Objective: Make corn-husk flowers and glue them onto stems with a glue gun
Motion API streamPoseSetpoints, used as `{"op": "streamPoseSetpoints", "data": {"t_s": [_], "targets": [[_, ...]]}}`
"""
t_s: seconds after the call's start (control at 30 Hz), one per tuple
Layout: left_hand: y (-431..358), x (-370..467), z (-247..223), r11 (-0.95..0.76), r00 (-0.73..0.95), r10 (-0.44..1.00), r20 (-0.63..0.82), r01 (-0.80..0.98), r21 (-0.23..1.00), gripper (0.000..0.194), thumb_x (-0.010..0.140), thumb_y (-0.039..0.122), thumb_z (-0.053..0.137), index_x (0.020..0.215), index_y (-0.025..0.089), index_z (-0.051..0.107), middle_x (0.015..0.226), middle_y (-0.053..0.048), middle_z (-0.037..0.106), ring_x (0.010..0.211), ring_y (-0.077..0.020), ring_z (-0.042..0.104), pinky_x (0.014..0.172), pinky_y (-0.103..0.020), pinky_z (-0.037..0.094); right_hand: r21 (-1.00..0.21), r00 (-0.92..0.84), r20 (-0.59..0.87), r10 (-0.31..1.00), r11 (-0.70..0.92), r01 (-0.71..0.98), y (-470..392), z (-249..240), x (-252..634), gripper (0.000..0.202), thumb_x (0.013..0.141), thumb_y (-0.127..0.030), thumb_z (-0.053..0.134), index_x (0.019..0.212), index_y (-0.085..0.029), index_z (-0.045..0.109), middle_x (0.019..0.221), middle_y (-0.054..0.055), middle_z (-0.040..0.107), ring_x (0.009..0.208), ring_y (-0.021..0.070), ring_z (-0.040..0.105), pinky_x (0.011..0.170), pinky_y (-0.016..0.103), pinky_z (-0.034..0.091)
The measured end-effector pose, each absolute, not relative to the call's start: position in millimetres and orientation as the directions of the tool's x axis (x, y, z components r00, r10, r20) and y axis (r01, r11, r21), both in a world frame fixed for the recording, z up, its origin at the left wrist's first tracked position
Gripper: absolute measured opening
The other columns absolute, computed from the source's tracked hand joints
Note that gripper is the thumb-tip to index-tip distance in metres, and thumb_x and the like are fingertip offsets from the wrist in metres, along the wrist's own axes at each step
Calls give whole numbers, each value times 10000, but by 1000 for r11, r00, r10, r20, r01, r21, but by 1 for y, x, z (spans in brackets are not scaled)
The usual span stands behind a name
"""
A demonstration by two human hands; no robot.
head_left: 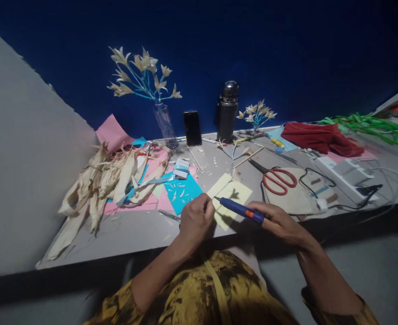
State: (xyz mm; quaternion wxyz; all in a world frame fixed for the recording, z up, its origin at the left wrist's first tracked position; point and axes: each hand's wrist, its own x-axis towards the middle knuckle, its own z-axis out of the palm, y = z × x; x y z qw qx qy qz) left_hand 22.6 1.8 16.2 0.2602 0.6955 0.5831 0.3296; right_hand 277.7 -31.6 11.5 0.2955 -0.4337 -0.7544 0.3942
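Landmark: pale yellow paper (226, 221) on the grey table (134, 230), between both hands. Found above its right part: a slim blue pen-shaped tool with an orange button and dark tip (236, 208). Lies on the right-hand side, so nearer the right hand (276, 219); held at the rear end, with curled fingers and thumb closed round the barrel. Runs crosswise along its length, from the rear end at the paper's right side to the tip above its left part, tilted slightly away from the body. Points tip-first at the left hand (194, 215), close to the fingertips, with no contact made out. Noted for the left hand, at the paper's left edge: curled, with fingertips pressed together; cannot tell what, if anything, is pinched. Beyond the paper's far edge: a small cream flower sprig with light-blue stems (232, 155). Right of the paper: red-handled scissors (280, 181).
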Motion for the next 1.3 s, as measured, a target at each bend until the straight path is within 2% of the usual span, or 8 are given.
{"op": "streamPoseSetpoints", "data": {"t_s": [0.33,0.6,0.67,0.77,0.9,1.13,1.23,1.3], "targets": [[0,23,16,-207,105,977,185,680,703,187,804,165,486,627,224,476,579,13,430,531,-151,350,594,-286,217,-865,-438,100,893,296,406,-33,16,276,313,958,-387,491,1113,-178,666,1040,76,696,920,219,648,785,281,512],[1,23,21,-183,85,982,167,616,767,161,783,163,494,633,214,521,562,29,439,527,-132,368,590,-271,256,-839,-443,109,890,321,440,-33,9,276,285,942,-320,505,1131,-176,661,1059,88,703,954,231,655,835,318,512],[3,21,24,-156,80,988,134,541,826,148,769,187,511,623,201,534,565,28,466,532,-120,390,581,-257,278,-795,-439,135,888,361,487,-31,3,277,283,935,-303,530,1157,-177,652,1095,106,697,990,239,650,873,349,506],[7,18,26,48,99,992,-83,308,950,121,730,252,563,629,185,572,510,40,474,472,-99,385,507,-230,288,-686,-420,171,891,414,598,-29,-9,278,301,915,-299,593,1193,-195,645,1144,126,689,1047,257,636,923,399,492],[9,11,27,342,193,923,-334,-6,940,117,684,288,626,705,178,592,436,84,434,343,-54,275,388,-196,194,-489,-389,164,907,417,766,-27,-23,277,311,900,-288,629,1200,-211,651,1112,126,695,1039,279,621,911,445,493],[3,-10,27,441,273,883,-381,-205,874,179,677,282,694,701,179,550,420,97,429,308,-26,246,347,-171,145,-345,-356,177,918,396,851,-27,-29,276,441,847,-253,645,1285,-213,607,1232,143,605,1120,309,573,957,485,479],[3,-30,26,400,222,910,-350,-250,882,202,688,290,710,704,177,543,420,98,431,316,-25,265,345,-161,174,-309,-322,237,917,385,870,-34,-22,270,454,853,-306,652,1293,-215,593,1291,154,584,1162,329,554,967,516,464],[4,-49,25,358,146,933,-329,-282,890,230,693,302,724,705,178,531,437,97,446,325,-25,293,345,-153,200,-319,-269,303,914,364,875,-39,-15,258,362,888,-318,619,1233,-206,622,1241,154,624,1135,324,573,960,512,460]]}}
